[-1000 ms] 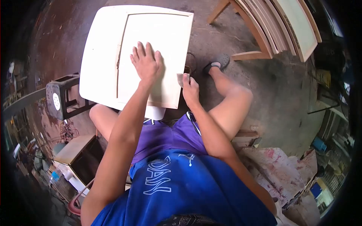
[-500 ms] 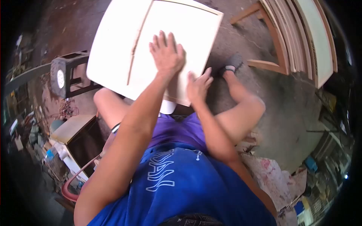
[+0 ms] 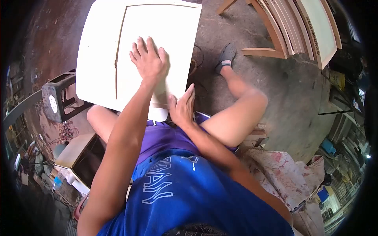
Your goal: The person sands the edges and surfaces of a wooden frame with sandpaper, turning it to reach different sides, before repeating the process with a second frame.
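Observation:
A pale flat panel [image 3: 173, 35] with thin wooden strips along its edges lies in front of me, on a white board [image 3: 92, 59] that shows along the left. My left hand [image 3: 149, 65] rests palm down on the panel, fingers spread and holding nothing. At the panel's near right corner is my right hand [image 3: 183, 108], its fingers stretched out along the outer edge and its thumb toward the panel. The undersides of both hands are hidden. A white rounded piece [image 3: 158, 114] pokes out below the panel, close to my lap.
Curved wooden frames with pale panels [image 3: 311, 31] stand stacked at upper right. A dark plastic stool [image 3: 53, 102] lies on its side at left. Below it sits an open box-like cabinet [image 3: 75, 151]. Flowered cloth [image 3: 275, 169] lies at lower right, amid clutter.
The view has shifted, so panel, stool and frame stack all appear further left. My left hand remains flat on the panel; my right hand's fingers have drawn closer together at the corner.

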The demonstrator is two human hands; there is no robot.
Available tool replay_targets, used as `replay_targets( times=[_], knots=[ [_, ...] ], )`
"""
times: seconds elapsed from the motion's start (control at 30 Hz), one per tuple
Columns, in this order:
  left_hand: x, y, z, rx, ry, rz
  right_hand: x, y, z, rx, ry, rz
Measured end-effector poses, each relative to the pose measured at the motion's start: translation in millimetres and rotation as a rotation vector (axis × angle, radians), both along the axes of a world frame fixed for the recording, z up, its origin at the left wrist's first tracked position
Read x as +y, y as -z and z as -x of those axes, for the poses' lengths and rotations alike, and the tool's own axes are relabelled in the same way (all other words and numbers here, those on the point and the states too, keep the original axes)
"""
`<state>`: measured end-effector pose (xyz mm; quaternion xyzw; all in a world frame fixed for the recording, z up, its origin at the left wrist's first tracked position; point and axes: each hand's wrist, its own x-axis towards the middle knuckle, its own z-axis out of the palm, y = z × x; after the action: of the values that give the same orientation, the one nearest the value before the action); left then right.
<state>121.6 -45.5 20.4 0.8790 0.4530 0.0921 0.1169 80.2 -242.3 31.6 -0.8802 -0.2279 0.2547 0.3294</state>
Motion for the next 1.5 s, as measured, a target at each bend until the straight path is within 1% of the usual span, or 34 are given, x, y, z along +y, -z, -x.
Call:
replay_targets(
  times=[0.07,0.13,0.2,0.27,0.33,0.4,0.47,0.5,0.53,0.57,0.6,0.63,0.67,0.7,0.73,0.8,0.83,0.9,0.97,1.0,1.07,1.13,1.27,1.33,1.37,1.4,1.47,1.5],
  knots=[
    [-1.6,-2.5,1.2,0.035,0.013,-0.005,5.8,11.6,-9.1,-0.108,0.014,-0.052],
    [0.9,3.8,1.3,0.035,0.02,-0.021,40.0,18.4,-56.4,-0.185,0.058,-0.079],
    [1.4,3.2,4.9,0.055,0.051,-0.037,84.4,10.4,-121.4,-0.095,0.073,0.014],
    [1.8,3.1,5.4,0.047,0.054,-0.031,121.6,0.9,-178.4,-0.069,0.075,-0.022],
    [1.6,2.4,2.3,0.031,0.039,-0.024,148.8,4.4,-218.2,-0.068,0.112,-0.081],
    [3.1,5.6,3.6,0.008,0.048,-0.01,161.1,0.3,-239.0,-0.069,0.088,-0.092],
    [2.9,6.6,6.3,0.021,0.048,0.005,163.0,6.2,-245.1,-0.035,0.067,-0.073],
    [4.2,7.0,4.9,0.012,0.052,0.008,163.2,12.5,-246.8,-0.062,0.052,-0.098],
    [4.4,7.2,4.5,0.045,0.048,0.03,161.1,14.9,-244.8,-0.081,0.04,-0.118],
    [4.3,6.6,4.1,0.029,0.046,0.04,157.5,16.2,-243.7,-0.09,0.034,-0.232],
    [4.3,6.6,4.6,0.012,0.05,0.047,155.9,40.5,-239.8,-0.056,0.047,-0.209],
    [4.9,8.7,5.0,0.008,0.056,0.037,159.3,75.9,-241.3,-0.141,0.131,-0.276],
    [4.9,9.9,5.4,0.026,0.067,0.045,160.2,97.3,-239.9,-0.237,0.214,-0.347],
    [4.2,11.0,5.8,0.007,0.067,0.03,159.8,95.4,-230.8,-0.314,0.244,-0.375],
    [4.4,12.8,5.9,-0.017,0.067,0.013,152.2,81.7,-218.9,-0.311,0.254,-0.373],
    [4.2,14.3,7.9,-0.003,0.071,-0.011,119.9,33.5,-178.5,-0.179,0.057,-0.265],
    [4.0,15.4,6.2,-0.003,0.066,-0.041,102.8,22.3,-152.4,-0.103,0.076,-0.222],
    [7.8,17.4,4.8,-0.031,0.061,-0.041,60.1,13.1,-80.2,-0.002,0.101,-0.194],
    [-3.2,3.4,6.4,-0.071,0.066,-0.035,10.7,1.7,-7.5,0.06,0.125,-0.181],
    [-5.0,3.5,8.1,-0.107,0.081,-0.04,-1.7,0.5,9.2,0.081,0.128,-0.166],
    [2.0,18.0,8.8,-0.059,0.067,-0.092,-17.2,16.5,27.5,0.094,0.086,-0.168],
    [1.1,17.2,7.5,-0.079,0.062,-0.101,-7.4,16.6,13.0,0.029,0.081,-0.177],
    [0.4,13.8,9.4,-0.037,0.051,-0.092,23.1,15.3,-26.5,0.004,0.125,-0.23],
    [0.4,13.5,9.1,-0.016,0.043,-0.061,19.9,8.9,-23.3,0.017,0.102,-0.28],
    [0.6,13.2,9.4,-0.028,0.052,-0.047,4.6,7.0,-5.9,-0.036,0.034,-0.217],
    [1.6,11.4,6.5,-0.042,0.049,-0.05,-8.0,3.9,11.7,0.048,0.044,-0.17],
    [0.8,12.5,6.5,-0.011,0.049,-0.05,-10.6,6.4,17.8,0.041,0.032,-0.106],
    [1.2,12.1,6.5,0.007,0.057,-0.042,-1.0,14.7,3.9,-0.049,0.038,-0.214]
  ],
)
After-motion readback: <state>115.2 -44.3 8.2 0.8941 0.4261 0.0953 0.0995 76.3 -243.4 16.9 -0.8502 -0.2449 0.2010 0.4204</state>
